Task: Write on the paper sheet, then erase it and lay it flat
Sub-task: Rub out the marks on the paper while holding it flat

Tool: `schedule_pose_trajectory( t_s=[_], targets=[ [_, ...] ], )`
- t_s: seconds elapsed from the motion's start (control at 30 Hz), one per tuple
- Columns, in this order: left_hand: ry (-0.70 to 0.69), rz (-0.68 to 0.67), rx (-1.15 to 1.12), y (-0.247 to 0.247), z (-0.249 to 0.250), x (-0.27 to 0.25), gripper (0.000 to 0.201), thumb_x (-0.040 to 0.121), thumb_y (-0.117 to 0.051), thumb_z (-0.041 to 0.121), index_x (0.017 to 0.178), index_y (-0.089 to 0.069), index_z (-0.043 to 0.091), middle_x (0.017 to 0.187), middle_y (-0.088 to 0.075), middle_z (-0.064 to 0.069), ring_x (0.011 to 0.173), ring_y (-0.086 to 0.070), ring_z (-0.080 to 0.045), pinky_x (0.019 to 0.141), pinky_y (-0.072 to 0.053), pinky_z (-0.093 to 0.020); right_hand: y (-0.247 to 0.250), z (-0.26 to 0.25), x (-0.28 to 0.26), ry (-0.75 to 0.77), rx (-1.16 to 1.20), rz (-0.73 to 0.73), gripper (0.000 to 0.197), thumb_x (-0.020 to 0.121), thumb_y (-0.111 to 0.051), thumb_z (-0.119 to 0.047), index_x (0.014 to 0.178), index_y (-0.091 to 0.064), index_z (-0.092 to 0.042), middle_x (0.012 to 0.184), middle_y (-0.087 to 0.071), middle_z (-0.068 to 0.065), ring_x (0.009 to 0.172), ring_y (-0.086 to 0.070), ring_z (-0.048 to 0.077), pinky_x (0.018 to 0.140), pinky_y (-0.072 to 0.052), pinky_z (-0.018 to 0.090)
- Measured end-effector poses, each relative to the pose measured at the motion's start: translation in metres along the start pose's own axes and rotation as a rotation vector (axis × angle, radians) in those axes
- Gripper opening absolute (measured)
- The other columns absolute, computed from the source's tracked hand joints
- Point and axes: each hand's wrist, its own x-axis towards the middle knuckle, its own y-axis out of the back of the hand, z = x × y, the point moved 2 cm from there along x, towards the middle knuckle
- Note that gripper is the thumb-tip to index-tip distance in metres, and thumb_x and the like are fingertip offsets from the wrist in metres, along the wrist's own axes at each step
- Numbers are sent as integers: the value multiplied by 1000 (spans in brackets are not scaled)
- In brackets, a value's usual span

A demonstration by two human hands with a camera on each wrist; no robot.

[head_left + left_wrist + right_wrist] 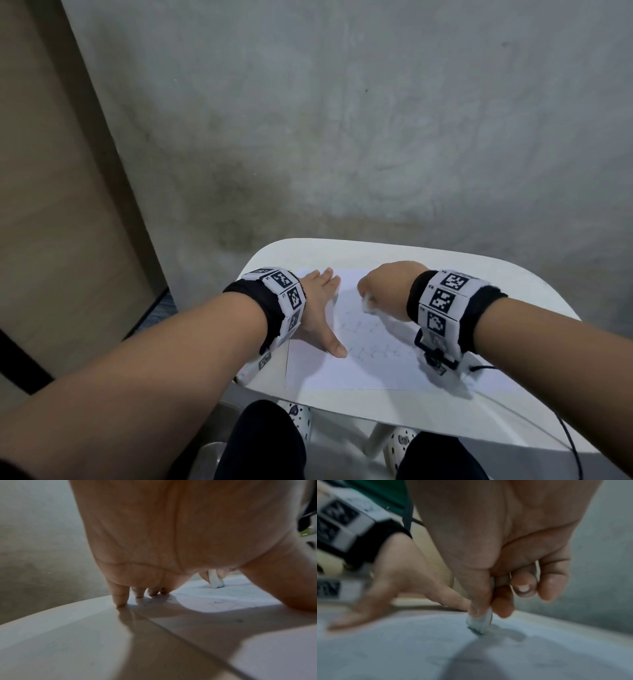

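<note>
Paper sheet (346, 370) flat, faint pencil marks; eraser (479, 622) touching

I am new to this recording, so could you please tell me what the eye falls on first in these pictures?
First, the two hands on the paper sheet in the middle of the small white table. The left hand lies flat with fingers spread along the sheet's left edge, while the right hand pinches a white eraser, its tip down on the paper. Faint pencil marks show below the right hand.
</note>
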Motion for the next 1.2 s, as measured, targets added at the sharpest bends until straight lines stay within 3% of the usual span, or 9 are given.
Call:
schedule_pose_trajectory(
  t_s=[0.1, 0.2, 0.3, 0.43, 0.57, 0.87, 0.97, 1.07, 1.2],
  targets=[
    [1, -3, -1, -2, -2, 2, 133, 67, -67, 73, 151, 20, 17, 159, 25, 1, 148, 17, -18, 119, -1, -42, -1, 6, -2, -42, -32, 26, 16, 93, -41, -15, 91, -57, -14, 71, -50, -3, 77, -53, 24, 66, -41, 29],
    [-4, -6, 2, 0, -2, 2, 133, 67, -67, 72, 151, 20, 16, 158, 26, 0, 148, 18, -18, 119, -1, -42, -5, 4, -3, -4, 60, -8, 16, 90, -44, -15, 91, -59, -14, 82, -60, -2, 79, -55, 22, 65, -41, 29],
    [9, -7, 11, -1, -1, 3, 133, 67, -66, 73, 151, 21, 16, 158, 26, 0, 148, 18, -18, 119, -1, -43, -3, 16, -3, -82, 4, 8, 15, 92, -43, -15, 82, -55, -16, 81, -55, -2, 81, -54, 25, 68, -41, 28],
    [5, -11, 21, -1, 0, 3, 134, 67, -67, 73, 151, 20, 15, 158, 26, -1, 148, 17, -19, 119, -1, -43, -8, 2, -3, 12, 51, 25, 17, 91, -43, -14, 91, -59, -17, 82, -57, -3, 82, -57, 24, 66, -41, 29],
    [10, -11, 22, -1, -1, 4, 134, 67, -66, 74, 151, 21, 16, 158, 26, 0, 148, 18, -19, 119, -1, -43, -7, 19, -4, -99, 39, 18, 12, 93, -43, -16, 89, -55, -17, 81, -56, -2, 79, -53, 22, 70, -45, 30],
    [15, 16, 21, -4, 0, 4, 133, 67, -65, 74, 151, 20, 17, 158, 25, 2, 148, 17, -17, 119, -1, -42, -12, 19, -8, -77, 2, 43, 14, 93, -44, -15, 92, -57, -19, 91, -61, 1, 79, -51, 23, 67, -42, 29],
    [12, 3, 35, -2, -2, 6, 134, 66, -65, 74, 150, 22, 17, 158, 26, 2, 148, 17, -16, 120, -2, -42, -17, 21, -10, -49, 92, 9, 11, 88, -46, -15, 87, -56, -19, 82, -56, -3, 79, -51, 22, 62, -38, 27],
    [29, -14, 75, -1, 0, 4, 133, 67, -65, 74, 150, 21, 17, 158, 26, 2, 148, 16, -17, 119, -3, -42, -19, 44, -10, -168, 64, 16, 9, 91, -45, -17, 86, -52, -17, 72, -49, -4, 77, -50, 24, 67, -41, 28],
    [39, -6, 148, 14, 10, 9, 134, 63, -65, 78, 153, 13, 15, 162, 13, -2, 150, 3, -19, 118, -9, -42, -30, 48, -2, -159, 107, -24, 18, 93, -42, -10, 75, -41, -14, 68, -42, -4, 78, -50, 25, 69, -41, 29]
  ],
)
